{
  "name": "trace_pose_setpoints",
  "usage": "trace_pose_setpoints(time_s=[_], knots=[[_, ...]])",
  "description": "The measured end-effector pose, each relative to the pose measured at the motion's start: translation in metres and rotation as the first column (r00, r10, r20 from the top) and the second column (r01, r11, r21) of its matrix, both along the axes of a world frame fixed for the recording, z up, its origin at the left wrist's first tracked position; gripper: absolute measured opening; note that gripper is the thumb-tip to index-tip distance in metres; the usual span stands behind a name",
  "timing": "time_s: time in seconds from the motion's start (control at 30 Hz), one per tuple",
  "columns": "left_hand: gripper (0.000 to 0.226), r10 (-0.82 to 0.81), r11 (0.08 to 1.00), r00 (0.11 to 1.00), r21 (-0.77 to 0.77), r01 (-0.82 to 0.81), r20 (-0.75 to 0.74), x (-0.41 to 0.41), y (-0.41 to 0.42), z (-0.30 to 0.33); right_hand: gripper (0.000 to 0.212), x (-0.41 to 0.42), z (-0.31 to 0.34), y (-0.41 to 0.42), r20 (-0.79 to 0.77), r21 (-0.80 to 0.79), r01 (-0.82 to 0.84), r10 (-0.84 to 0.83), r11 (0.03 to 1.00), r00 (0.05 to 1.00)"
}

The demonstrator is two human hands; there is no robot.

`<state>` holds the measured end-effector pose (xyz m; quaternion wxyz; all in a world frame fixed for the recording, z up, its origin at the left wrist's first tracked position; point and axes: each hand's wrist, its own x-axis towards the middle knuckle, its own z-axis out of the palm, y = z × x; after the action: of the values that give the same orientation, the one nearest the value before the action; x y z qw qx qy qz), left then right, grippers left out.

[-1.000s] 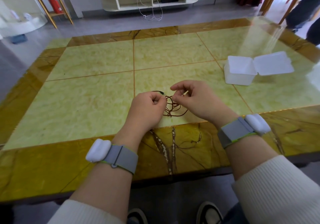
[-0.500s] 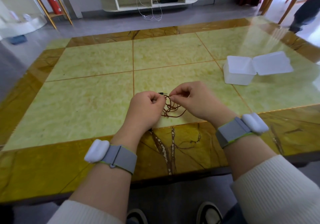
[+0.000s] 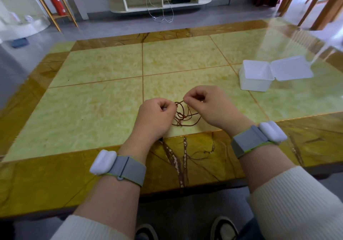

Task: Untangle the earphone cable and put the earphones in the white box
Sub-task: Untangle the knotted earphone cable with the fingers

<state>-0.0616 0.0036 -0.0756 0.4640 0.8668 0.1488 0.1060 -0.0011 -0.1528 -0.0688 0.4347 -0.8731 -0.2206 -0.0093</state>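
Both hands, left hand (image 3: 156,114) and right hand (image 3: 207,104), we find pinching the tangled brown earphone cable (image 3: 182,115) above the table (image 3: 96,109); the white box (image 3: 255,77) sits open, well apart to the right.

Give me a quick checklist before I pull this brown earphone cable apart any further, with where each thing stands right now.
1. Left hand pinching a strand of the thin brown earphone cable: ok.
2. Right hand pinching another strand of it: ok.
3. Cable free of knots: not ok, loops still bunch together between the hands.
4. Earbuds located: cannot tell, none stands out from the tangle.
5. White plastic box open and ready: ok, its hinged lid lies flat beside it.
6. Path to the box over the yellow marble table: ok, nothing lies between.
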Motion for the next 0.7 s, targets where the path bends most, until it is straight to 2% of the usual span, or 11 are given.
trace_pose_setpoints(time_s=[0.13, 0.27, 0.33, 0.4, 0.57, 0.63, 0.7], knots=[[0.025, 0.018, 1.0, 1.0, -0.001, -0.018, -0.008, 0.0, 0.003, -0.001, 0.008, 0.006, 0.001, -0.008, 0.017, 0.051, 0.18, -0.181, 0.982, 0.983], [0.024, -0.002, 1.0, 1.0, -0.004, 0.002, 0.013, 0.0, -0.002, 0.002, 0.017, 0.002, -0.001, -0.005, -0.037, 0.011, 0.016, -0.016, 1.0, 0.999], [0.023, -0.018, 1.0, 1.0, -0.019, 0.018, 0.026, -0.001, -0.003, 0.002, 0.008, 0.0, -0.001, -0.001, -0.037, -0.03, -0.037, 0.036, 0.999, 0.999], [0.023, -0.021, 1.0, 1.0, -0.013, 0.021, 0.018, -0.002, -0.002, 0.002, 0.006, 0.0, 0.0, -0.001, -0.018, -0.017, -0.013, 0.012, 1.0, 1.0], [0.023, 0.026, 1.0, 1.0, 0.005, -0.026, -0.008, -0.001, 0.001, 0.001, 0.007, 0.009, 0.001, -0.01, 0.022, 0.085, 0.193, -0.195, 0.977, 0.98], [0.023, 0.022, 1.0, 1.0, 0.011, -0.022, -0.006, -0.001, 0.0, 0.002, 0.015, 0.008, 0.0, -0.011, 0.014, 0.062, 0.17, -0.171, 0.983, 0.985], [0.023, 0.009, 1.0, 1.0, 0.015, -0.009, 0.0, -0.001, -0.002, 0.002, 0.024, 0.005, 0.0, -0.008, 0.002, 0.019, 0.065, -0.066, 0.998, 0.998]])
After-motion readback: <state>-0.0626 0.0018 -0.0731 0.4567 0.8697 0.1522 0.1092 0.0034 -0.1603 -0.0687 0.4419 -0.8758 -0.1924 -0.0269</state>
